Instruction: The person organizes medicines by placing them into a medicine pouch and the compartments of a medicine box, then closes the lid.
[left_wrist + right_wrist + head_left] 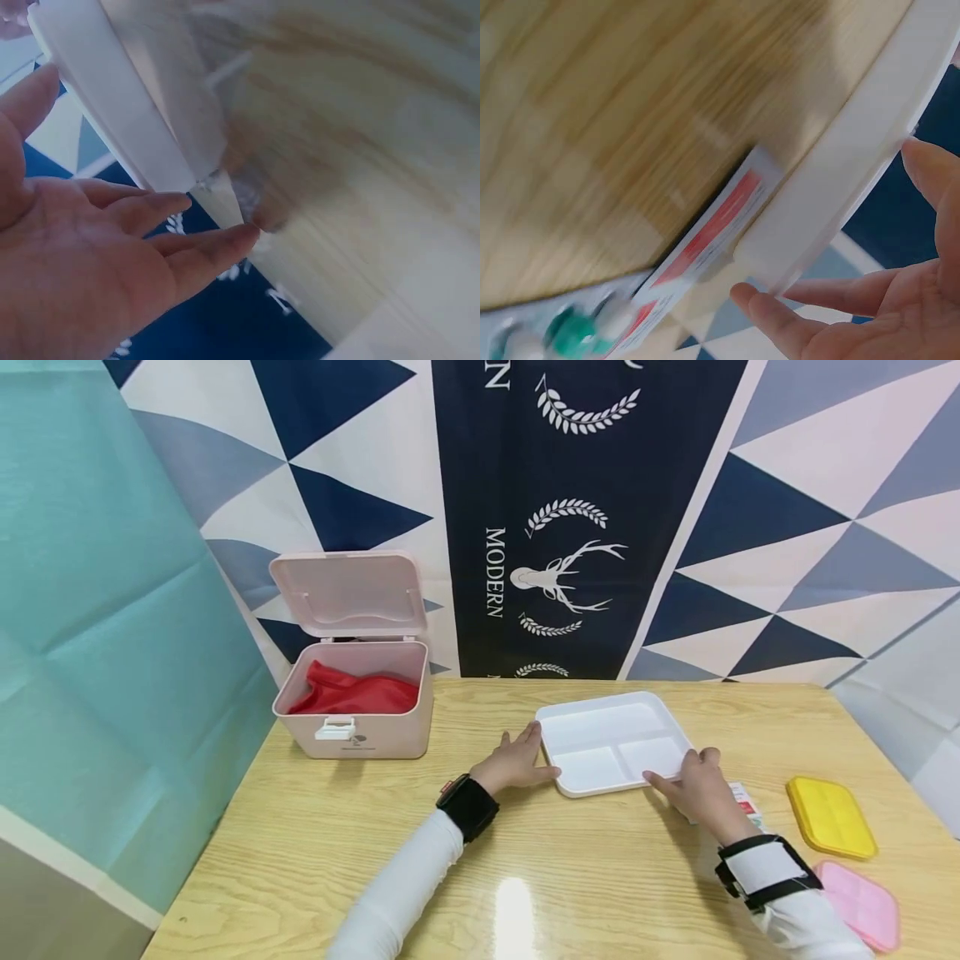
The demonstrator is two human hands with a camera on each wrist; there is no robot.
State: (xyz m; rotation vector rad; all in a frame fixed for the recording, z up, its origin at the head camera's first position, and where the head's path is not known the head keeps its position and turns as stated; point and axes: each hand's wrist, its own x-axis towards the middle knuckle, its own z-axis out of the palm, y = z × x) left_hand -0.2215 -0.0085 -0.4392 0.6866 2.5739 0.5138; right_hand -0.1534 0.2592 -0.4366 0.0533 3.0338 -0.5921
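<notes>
A white rectangular tray (588, 727) with three compartments lies on the wooden table. My left hand (513, 764) is at its left side, fingers along the edge and thumb at the near left corner. In the left wrist view the left hand's fingers are fairly straight beside the tray's wall (112, 90). At the near right corner is my right hand (701, 789), its thumb on the near edge and its fingers at the right edge. The right wrist view shows these fingertips (744, 294) at the tray's corner, spread and lightly bent.
A pink lidded box (360, 735) stands open at the back left, with red cloth (360, 692) inside. Partly behind my right hand lies a small white-and-red packet (745, 800); a blister pack with green and white capsules (574, 330) adjoins it. Yellow (831, 817) and pink (858, 903) cases lie right.
</notes>
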